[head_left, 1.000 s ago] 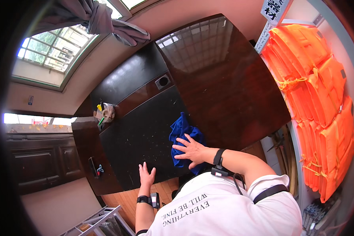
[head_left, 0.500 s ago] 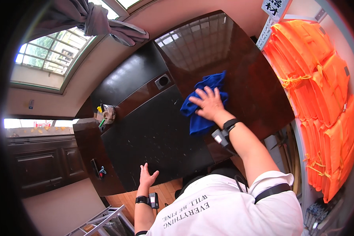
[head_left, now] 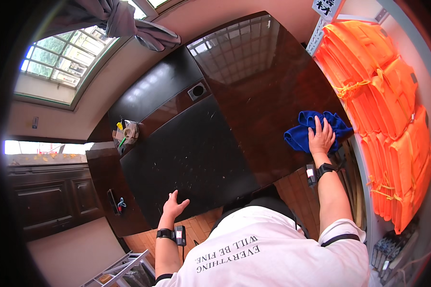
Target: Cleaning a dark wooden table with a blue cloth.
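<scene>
A crumpled blue cloth (head_left: 298, 137) lies at the right end of the dark, glossy desk (head_left: 254, 103), reaching to its edge. On top of it rests my right hand (head_left: 323, 138), palm down, its fingers stretched out and slightly apart. My left hand (head_left: 174, 206) is at the near edge of the desk, beside the black inset panel (head_left: 187, 162), with thumb and fingers spread and nothing in them. Whether the left hand touches the desk I cannot tell.
A pen holder (head_left: 128, 133) stands at the desk's left side; small dark and blue items (head_left: 116, 202) lie nearer. A round cable hole (head_left: 198, 91) sits mid-desk. Folded orange vests (head_left: 392, 119) fill the shelf at right. A knotted curtain (head_left: 124, 24) hangs by the window.
My right hand has swept the blue cloth from the desk's middle to its right edge. My left hand has shifted slightly left and down.
</scene>
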Demonstrator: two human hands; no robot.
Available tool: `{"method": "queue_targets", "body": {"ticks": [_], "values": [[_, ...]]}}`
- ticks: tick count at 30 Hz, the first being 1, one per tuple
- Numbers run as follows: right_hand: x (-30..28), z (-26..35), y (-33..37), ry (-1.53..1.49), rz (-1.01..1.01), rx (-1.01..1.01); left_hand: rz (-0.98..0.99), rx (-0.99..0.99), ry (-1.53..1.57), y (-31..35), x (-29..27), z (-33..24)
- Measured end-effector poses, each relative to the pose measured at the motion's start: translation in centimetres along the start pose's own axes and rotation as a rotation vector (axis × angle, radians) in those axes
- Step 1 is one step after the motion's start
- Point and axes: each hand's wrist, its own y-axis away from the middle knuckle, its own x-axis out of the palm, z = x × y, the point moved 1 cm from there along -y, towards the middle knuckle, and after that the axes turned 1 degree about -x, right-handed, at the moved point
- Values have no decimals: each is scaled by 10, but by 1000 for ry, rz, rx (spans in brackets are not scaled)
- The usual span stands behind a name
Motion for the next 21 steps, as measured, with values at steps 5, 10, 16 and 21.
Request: {"method": "queue_targets", "body": {"ticks": [5,10,16,21], "values": [[-3,28,25,18,2,108,31,69,-58,-4,-13,-2],[-22,54,58,-88,77,-86,-25,134,-80,-3,-20,-2],[-42,73,84,-206,191,-292,-2,184,-134,-9,-28,-2],[-60,84,97,-239,363,-420,36,227,-229,-15,-36,-13]]}}
